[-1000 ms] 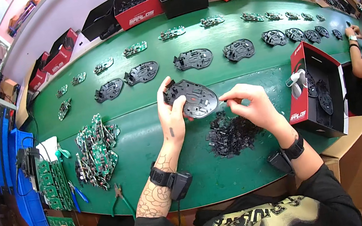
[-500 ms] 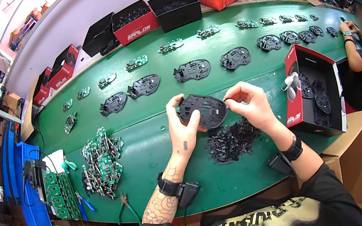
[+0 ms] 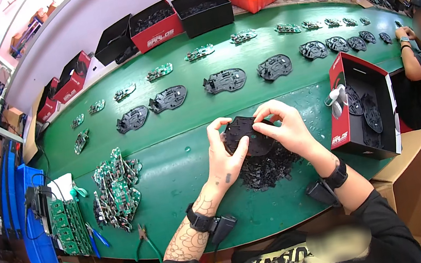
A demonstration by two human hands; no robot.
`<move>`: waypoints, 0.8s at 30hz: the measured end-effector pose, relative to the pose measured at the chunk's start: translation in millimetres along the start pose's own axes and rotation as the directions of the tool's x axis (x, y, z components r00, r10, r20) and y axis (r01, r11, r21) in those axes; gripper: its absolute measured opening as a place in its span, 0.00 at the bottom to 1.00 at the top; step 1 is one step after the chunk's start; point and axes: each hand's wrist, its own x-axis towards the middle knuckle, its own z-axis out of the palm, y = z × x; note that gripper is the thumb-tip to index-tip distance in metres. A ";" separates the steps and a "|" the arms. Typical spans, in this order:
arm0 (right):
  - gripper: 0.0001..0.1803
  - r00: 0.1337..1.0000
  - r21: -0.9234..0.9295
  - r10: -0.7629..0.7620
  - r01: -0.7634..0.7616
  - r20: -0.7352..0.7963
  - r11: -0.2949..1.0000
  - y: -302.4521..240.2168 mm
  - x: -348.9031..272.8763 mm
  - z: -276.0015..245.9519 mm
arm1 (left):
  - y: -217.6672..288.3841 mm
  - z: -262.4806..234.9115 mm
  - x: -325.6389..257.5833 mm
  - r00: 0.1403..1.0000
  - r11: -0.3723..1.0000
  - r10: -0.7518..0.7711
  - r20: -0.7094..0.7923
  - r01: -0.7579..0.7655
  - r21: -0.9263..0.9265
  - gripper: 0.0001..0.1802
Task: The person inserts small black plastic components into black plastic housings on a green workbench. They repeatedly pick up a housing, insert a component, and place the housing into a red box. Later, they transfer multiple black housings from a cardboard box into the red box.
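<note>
Handwork on a black, contoured plastic shell (image 3: pixel 260 144) is under way above the green desk (image 3: pixel 168 144), with a loose heap of small black plastic pieces (image 3: pixel 265 173) at six o'clock beneath it. The person's left hand (image 3: pixel 225 162) grips the shell at nine o'clock, thumb across its face and fingers curled round the edge. The right hand (image 3: pixel 288 129) has its fingers gathered at the shell's one-o'clock edge; how tightly they close, and whether on the rim or a tiny piece, cannot be told. The step looks like fitting or adjusting something there by touch. The next move seems to call for a steady left hold and light, precise pressure from the right.
</note>
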 end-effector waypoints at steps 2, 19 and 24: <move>0.14 0.988 0.264 0.141 -0.152 0.059 0.953 6.3 1.1 2.5 | -0.7 -0.7 -0.4 0.999 0.999 0.037 -0.002 -0.037 0.023 0.30; 0.17 0.910 0.334 0.260 -0.367 0.324 0.868 -3.1 1.4 2.0 | 37.5 -34.7 11.6 0.975 0.654 0.177 0.134 -0.218 0.724 0.22; 0.21 0.928 0.300 0.313 -0.363 0.203 0.882 -17.1 -0.9 3.7 | 35.1 -58.7 18.9 0.990 0.743 0.044 0.131 -0.120 0.658 0.25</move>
